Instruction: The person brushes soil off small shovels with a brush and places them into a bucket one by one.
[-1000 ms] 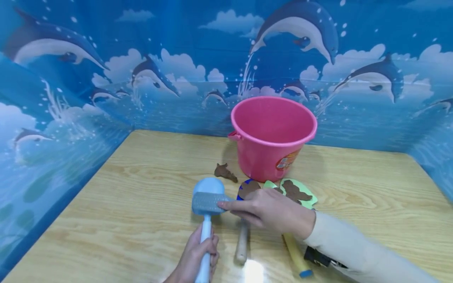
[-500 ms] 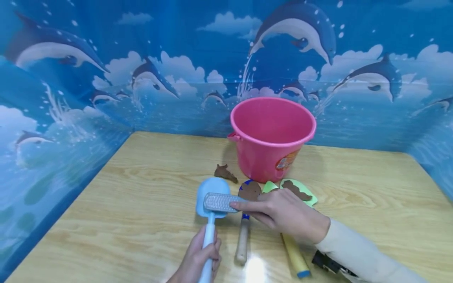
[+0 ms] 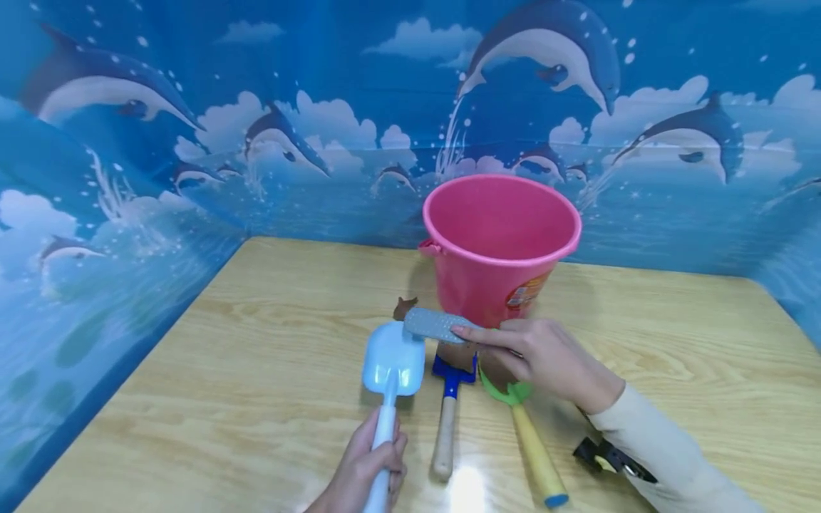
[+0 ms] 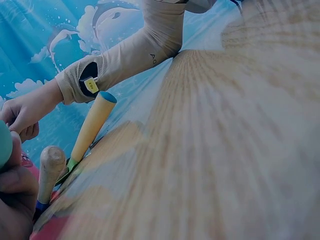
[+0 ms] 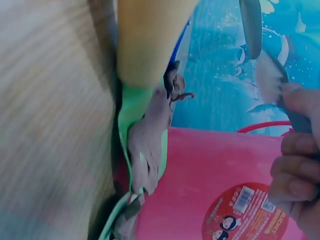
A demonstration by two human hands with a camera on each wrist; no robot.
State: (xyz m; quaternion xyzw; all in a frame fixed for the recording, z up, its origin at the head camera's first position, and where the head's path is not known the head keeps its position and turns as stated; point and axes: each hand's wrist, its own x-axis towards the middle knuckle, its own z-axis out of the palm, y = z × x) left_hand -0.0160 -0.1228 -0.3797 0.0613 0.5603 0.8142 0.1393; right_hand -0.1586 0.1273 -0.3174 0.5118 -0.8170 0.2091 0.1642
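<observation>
Grips the light-blue shovel point(image 3: 394, 367) by its handle with the left grip point(image 3: 356, 464), thumb and fingers wrapped round, to the front left of the pink bucket point(image 3: 477, 292). Points the blade away from the body, short of the bucket's left side. Holds the grey brush point(image 3: 431, 325) in the right grip point(image 3: 545, 356), just in front of the bucket, with index finger stretched along the back and other fingers curled in. Has the brush head at the bucket's front left, pale bristles downward, by the far right corner of the shovel blade; cannot tell whether touching it. Has both shovel and brush raised off the wood-grain table point(image 3: 288, 356).

On the table, to the bucket's front left, a blue-headed tool point(image 3: 448, 410) with wooden handle, head toward the bucket, bearing a brown lump point(image 3: 457, 355). Straight in front of the bucket, a green-headed tool point(image 3: 529, 434) with yellow handle, likewise head toward the bucket, with more brown material on top. Just left of the bucket's foot, a brown scrap point(image 3: 403, 308), partly hidden by the brush. On the bucket's front, a red label point(image 5: 245, 215). Behind the bucket, a blue dolphin backdrop point(image 3: 346, 64). To the bucket's front right, a cream sleeve point(image 3: 683, 445) with a black strap point(image 3: 612, 459).
</observation>
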